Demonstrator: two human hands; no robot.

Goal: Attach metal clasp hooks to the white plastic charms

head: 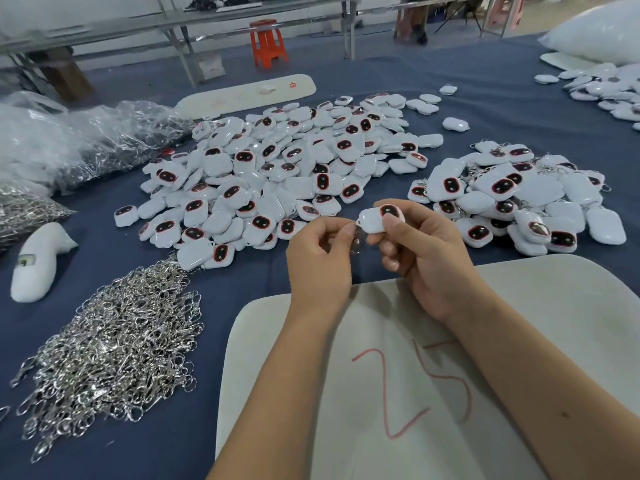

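Both bare forearms are extended forward and the hands are raised close together. The left hand (320,252) is curled, thumb and forefinger pinched at a small metal clasp (354,233). A white charm (375,220) is gripped by the right hand (420,252).

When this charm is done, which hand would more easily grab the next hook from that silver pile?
Probably the left hand. The hook pile lies on its side of the table. The right hand holds the charm and sits nearer the pile of charms with hooks, where this charm likely goes.

Blue table (242,341) bears charm piles (277,174), clasp hooks (114,348), white board (381,393)
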